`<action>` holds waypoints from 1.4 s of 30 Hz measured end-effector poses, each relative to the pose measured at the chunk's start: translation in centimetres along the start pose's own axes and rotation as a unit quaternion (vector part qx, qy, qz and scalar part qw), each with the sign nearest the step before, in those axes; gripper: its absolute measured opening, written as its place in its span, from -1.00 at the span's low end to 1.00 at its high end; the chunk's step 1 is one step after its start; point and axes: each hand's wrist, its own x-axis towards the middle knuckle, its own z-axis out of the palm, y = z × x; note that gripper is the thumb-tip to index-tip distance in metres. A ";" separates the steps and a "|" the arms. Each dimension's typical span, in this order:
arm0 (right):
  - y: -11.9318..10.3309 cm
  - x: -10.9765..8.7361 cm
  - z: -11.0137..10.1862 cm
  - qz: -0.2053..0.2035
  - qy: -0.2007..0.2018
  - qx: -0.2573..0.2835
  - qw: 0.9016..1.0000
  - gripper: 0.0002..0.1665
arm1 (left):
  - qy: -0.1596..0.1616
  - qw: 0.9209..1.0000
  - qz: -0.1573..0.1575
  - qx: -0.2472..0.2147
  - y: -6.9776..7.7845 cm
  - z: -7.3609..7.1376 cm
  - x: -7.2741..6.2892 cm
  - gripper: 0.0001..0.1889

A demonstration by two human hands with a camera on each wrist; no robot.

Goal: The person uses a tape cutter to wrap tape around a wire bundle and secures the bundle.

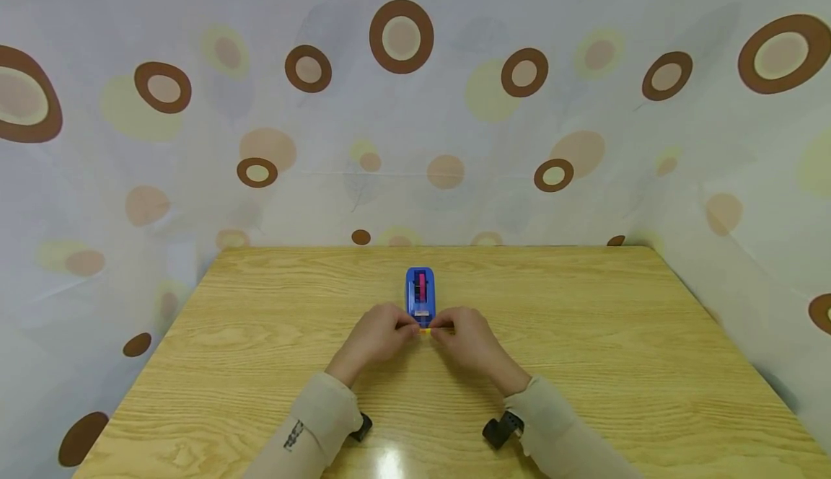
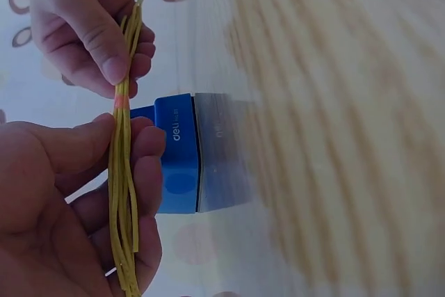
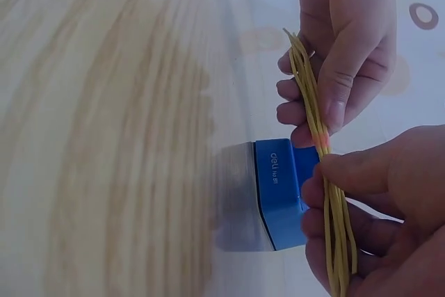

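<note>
A bundle of thin yellow strands (image 2: 122,186) stretches between both hands, with a short pink band (image 2: 121,97) around its middle. My left hand (image 1: 383,333) pinches the bundle on one side of this band, thumb against fingers. On the other side my right hand (image 1: 469,336) pinches it likewise, close to the band. In the head view only a small piece of the bundle (image 1: 425,330) shows between the fingertips. Just beyond the hands stands a blue tape dispenser (image 1: 420,295) holding a pink tape roll (image 1: 422,287). Both wrist views show its lettered blue side behind the fingers.
The wood-grain table (image 1: 273,320) extends to both sides of the hands. A pale patterned sheet (image 1: 448,125) hangs behind the table and along its sides. Dark wrist devices (image 1: 500,431) are at both sleeve cuffs.
</note>
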 end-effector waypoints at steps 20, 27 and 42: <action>0.1 0.0 0.6 0.008 0.036 -0.003 0.999 -0.93 | -0.013 0.999 -0.010 0.043 -0.2 0.0 0.3 -0.79; -0.3 0.3 0.0 0.009 0.003 -0.006 1.000 -0.92 | 0.001 0.999 0.003 0.043 -0.3 0.1 0.4 -0.83; -0.3 0.9 -0.3 -0.005 -0.041 -0.025 0.999 -0.82 | 0.020 1.000 0.012 0.014 -0.2 -0.2 0.5 -0.91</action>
